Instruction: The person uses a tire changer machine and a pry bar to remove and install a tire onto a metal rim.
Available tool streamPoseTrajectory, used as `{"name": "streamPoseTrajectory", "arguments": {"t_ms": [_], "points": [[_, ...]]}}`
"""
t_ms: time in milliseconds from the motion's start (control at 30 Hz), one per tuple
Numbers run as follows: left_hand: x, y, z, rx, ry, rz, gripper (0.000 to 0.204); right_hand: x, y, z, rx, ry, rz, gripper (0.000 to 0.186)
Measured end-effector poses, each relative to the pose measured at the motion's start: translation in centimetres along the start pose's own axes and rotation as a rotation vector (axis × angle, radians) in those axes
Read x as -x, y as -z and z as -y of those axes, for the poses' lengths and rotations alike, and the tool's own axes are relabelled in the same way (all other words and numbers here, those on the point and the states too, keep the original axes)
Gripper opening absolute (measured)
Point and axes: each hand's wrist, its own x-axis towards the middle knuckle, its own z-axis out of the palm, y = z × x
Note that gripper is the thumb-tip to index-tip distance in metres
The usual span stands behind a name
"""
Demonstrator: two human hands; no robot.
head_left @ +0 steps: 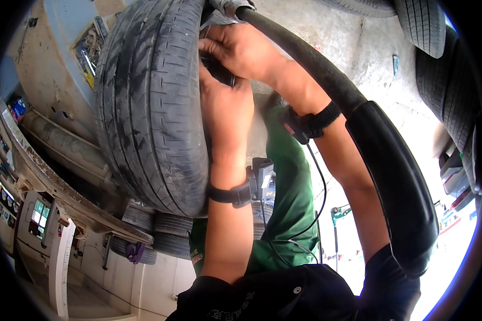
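2 hands (225, 99) (246, 51) at a grooved tire (152, 112)

1. Looks down from the wearer's head, upright and unmirrored, through a wide fisheye lens.
2. Faces the left hand (226, 101), right hand (249, 51) and tyre (152, 107) from close range.
3. Reaches past them to the floor (359, 37).

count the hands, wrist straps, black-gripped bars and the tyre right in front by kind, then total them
Hands (left hand, right hand): 2
Wrist straps (left strap, right strap): 2
Black-gripped bar: 1
Front tyre: 1
Total: 6
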Motion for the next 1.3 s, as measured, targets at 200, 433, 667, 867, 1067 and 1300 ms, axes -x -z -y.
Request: {"name": "streamPoseTrajectory", "arguments": {"t_ms": [200, 433, 667, 867, 1067, 1300], "points": [[0.1, -0.5, 0.4, 0.126, 0.099, 0.014, 0.081, -0.4, 0.2, -0.1, 0.066, -0.101, -0.021, 0.031], [0.3, 0.1, -1.2, 0.150, 0.060, -0.044, 0.082, -0.4, 0.7, -0.3, 0.010, -0.164, 0.037, 0.031], [-0.3, 0.4, -0.6, 0.055, 0.185, 0.070, 0.083, -0.9, 0.3, -0.5, -0.084, -0.258, 0.048, 0.032], [-0.2, 0.2, -0.7, 0.013, 0.165, 0.046, 0.083, -1.1, 0.0, -1.0, -0.132, -0.186, -0.031, 0.027], [-0.3, 0.4, -1.0, 0.036, 0.191, 0.059, 0.082, -1.5, 0.4, -0.6, -0.035, -0.245, 0.070, 0.032], [-0.2, 0.1, -0.7, -0.005, 0.144, 0.028, 0.082, -1.0, 0.3, -0.6, 0.046, -0.062, 0.018, 0.031]]}}
